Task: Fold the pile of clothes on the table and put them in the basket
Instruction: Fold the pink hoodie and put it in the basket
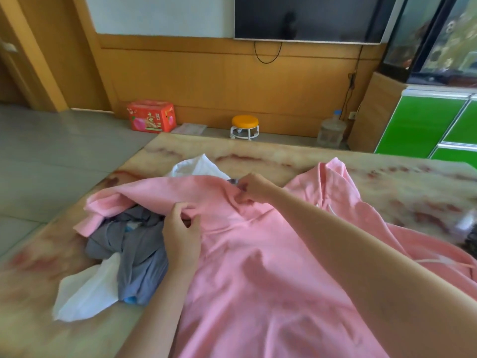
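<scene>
A pink hooded sweatshirt (258, 267) lies spread over the marbled table (387, 182), its hood at the far right and one sleeve draped to the left over the pile. My left hand (180, 233) pinches the pink fabric at the sleeve's base. My right hand (251, 188) grips a bunch of the pink fabric a little farther away. Under the sleeve sits a crumpled grey garment (139, 249). White cloth (87, 290) shows near the table's left edge, and more white cloth (198, 166) shows behind the pink sleeve. No basket is in view.
The table's left edge drops to a grey tiled floor (51, 156). Beyond the far edge stand a red box (151, 119), a small orange-topped stool (244, 126) and a water jug (331, 130). Green cabinets (426, 122) stand at the right.
</scene>
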The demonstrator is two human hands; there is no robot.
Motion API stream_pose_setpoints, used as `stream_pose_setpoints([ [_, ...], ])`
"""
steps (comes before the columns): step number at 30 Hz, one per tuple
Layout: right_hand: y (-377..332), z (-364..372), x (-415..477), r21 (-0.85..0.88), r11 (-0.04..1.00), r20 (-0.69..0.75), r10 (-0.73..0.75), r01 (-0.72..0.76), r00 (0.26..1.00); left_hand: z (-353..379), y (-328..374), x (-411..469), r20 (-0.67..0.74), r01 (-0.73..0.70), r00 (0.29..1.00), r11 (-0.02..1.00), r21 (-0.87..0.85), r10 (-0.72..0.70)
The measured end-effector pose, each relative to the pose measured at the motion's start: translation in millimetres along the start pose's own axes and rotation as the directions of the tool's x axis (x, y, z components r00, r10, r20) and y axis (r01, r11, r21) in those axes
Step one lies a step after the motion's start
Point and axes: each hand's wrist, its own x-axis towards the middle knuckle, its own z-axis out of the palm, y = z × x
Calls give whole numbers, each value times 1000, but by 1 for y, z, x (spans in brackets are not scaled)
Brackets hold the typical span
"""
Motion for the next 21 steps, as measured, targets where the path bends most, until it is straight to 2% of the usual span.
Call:
stream_pose_setpoints([
  [2, -10, -8, 6, 35, 999, -211, 32, -25, 977, -6, 3, 2, -83, -28, 996, 999, -25, 26],
  [4, -20, -13, 15, 128, 992, -433, 63, -8, 899, -13, 8, 10, -186, -53, 982, 997, -61, 41],
  [5, -25, -12, 18, 149, 989, -481, 53, 22, 875, -16, 10, 16, -223, -60, 974, 995, -75, 42],
  [6, -29, -6, 21, 148, 988, -471, 34, 41, 882, -17, 10, 22, -242, -62, 969, 996, -70, 44],
  [8, -28, 18, 26, 164, 985, -324, 7, 49, 946, -15, 5, 27, -184, -26, 982, 999, 19, 29],
  [10, -17, 43, 25, 244, 970, -144, 34, 3, 989, -10, -4, 19, -101, 82, 993, 976, 201, -63],
  [11, -10, 49, 23, 242, 970, -125, 29, 2, 992, -8, -9, 12, -76, 69, 996, 949, 306, -48],
  [14, 7, 46, 6, 110, 990, -221, -61, 87, 973, -4, -11, -8, 37, -193, 978, 839, 508, 203],
  [17, 32, 41, -39, -31, 989, -203, -150, 147, 968, 7, -3, -28, 222, -443, 896, 736, 511, 385],
  [18, 46, 44, -56, -89, 984, -164, -169, 156, 972, 12, -4, -36, 320, -514, 858, 695, 503, 403],
  [20, 80, 52, -92, -225, 963, -40, -162, 149, 986, 21, -11, -55, 537, -577, 795, 625, 526, 282],
  [21, 96, 56, -106, -286, 950, 22, -123, 124, 992, 24, -19, -62, 598, -589, 772, 600, 542, 217],
])
